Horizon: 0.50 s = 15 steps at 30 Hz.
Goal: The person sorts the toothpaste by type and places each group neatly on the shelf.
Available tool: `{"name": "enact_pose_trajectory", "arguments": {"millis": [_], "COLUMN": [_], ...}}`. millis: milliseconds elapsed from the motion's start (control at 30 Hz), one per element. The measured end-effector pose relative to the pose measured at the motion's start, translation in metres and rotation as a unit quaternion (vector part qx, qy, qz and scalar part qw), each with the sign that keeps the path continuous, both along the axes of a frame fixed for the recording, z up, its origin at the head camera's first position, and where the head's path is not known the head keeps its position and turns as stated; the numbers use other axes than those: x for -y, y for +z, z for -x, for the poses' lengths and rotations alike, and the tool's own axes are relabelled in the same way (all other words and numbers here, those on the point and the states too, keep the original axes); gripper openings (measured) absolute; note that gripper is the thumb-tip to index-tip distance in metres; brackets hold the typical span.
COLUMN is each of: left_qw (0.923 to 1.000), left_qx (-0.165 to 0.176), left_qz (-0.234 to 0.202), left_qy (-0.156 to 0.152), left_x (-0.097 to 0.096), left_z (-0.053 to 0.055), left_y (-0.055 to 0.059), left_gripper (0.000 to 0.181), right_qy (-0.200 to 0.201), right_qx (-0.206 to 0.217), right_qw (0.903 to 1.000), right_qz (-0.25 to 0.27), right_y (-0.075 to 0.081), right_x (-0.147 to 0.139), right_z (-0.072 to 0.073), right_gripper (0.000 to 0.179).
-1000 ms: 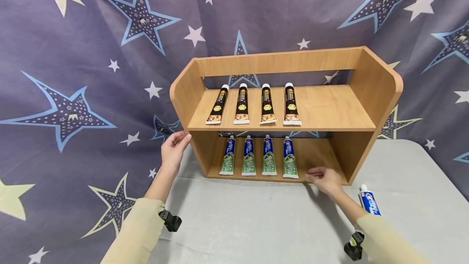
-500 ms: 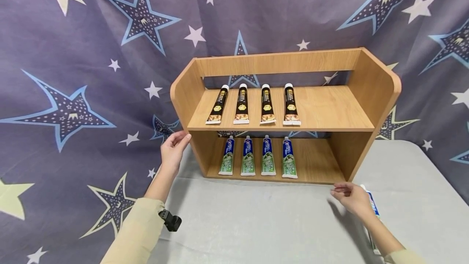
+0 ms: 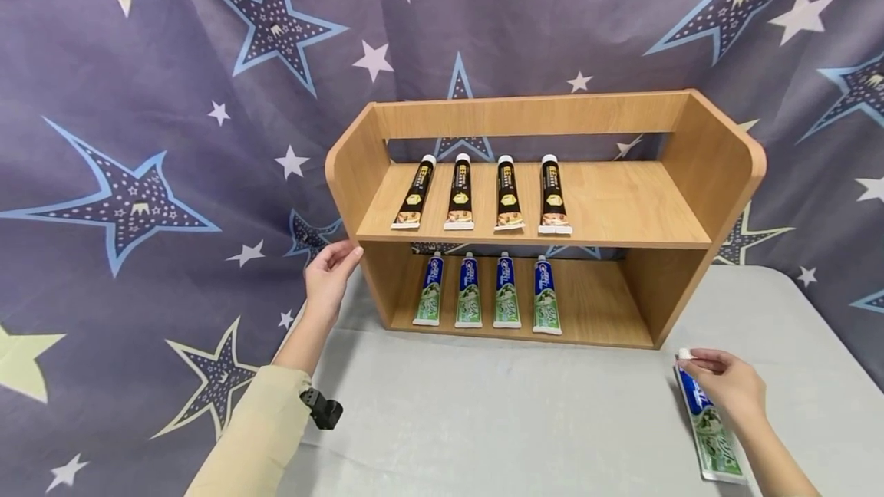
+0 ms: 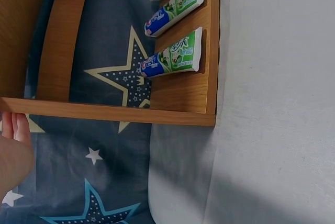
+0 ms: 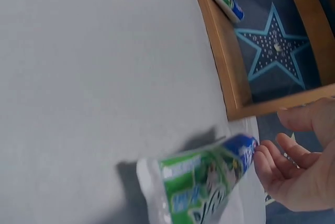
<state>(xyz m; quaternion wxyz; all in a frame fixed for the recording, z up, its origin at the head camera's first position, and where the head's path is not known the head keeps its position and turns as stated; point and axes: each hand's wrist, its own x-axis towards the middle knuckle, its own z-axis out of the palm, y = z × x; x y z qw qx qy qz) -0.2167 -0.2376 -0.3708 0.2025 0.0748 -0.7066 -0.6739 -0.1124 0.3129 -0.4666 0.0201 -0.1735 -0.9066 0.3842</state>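
Note:
My left hand [image 3: 328, 279] touches the outer left side of the wooden two-tier shelf [image 3: 631, 240], near its middle board. In the left wrist view its fingers [image 4: 20, 127] meet the edge of the side panel. My right hand [image 3: 737, 388] is at the capped end of a blue-and-green toothpaste tube [image 3: 714, 439] on the grey tabletop, right of the shelf. In the right wrist view the fingertips [image 5: 260, 157] are beside the tube's narrow end, with the thumb [image 5: 301, 118] spread apart from them. Whether they touch the cap is unclear.
Several matching blue-and-green toothpaste tubes [image 3: 506, 294] lie in a row on the lower shelf. Several black tubes [image 3: 507, 194] with white caps lie on the upper board. A star-patterned cloth [image 3: 173, 60] hangs behind the grey table [image 3: 497, 413].
My right hand has moved right and toward me, from the lower shelf's front edge to the tube on the table. The left hand keeps its place at the shelf's side.

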Motion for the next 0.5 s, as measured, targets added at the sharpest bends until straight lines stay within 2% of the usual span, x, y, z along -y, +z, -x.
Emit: {"name": "enact_pose_trajectory", "arguments": {"millis": [133, 300, 400, 500], "left_qw": [1.0000, 1.0000, 1.0000, 1.0000], "left_qx": [0.000, -0.002, 0.000, 0.002], "left_qz": [0.002, -0.004, -0.003, 0.000], "left_qy": [-0.001, 0.001, 0.002, 0.004], "left_x": [0.000, 0.000, 0.000, 0.000], "left_z": [0.002, 0.003, 0.002, 0.001], "left_y": [0.002, 0.002, 0.000, -0.001], "left_gripper": [0.030, 0.027, 0.028, 0.027], "right_qy": [-0.009, 0.004, 0.015, 0.025], "right_qx": [0.018, 0.068, 0.098, 0.129], "right_qw": [0.9998, 0.9973, 0.9923, 0.9829], "right_qz": [0.008, 0.027, 0.074, 0.128], "right_y": [-0.001, -0.005, -0.010, -0.017], "right_x": [-0.011, -0.024, -0.032, -0.038], "right_z": [-0.002, -0.002, -0.004, -0.006], "right_gripper": [0.049, 0.054, 0.055, 0.055]}}
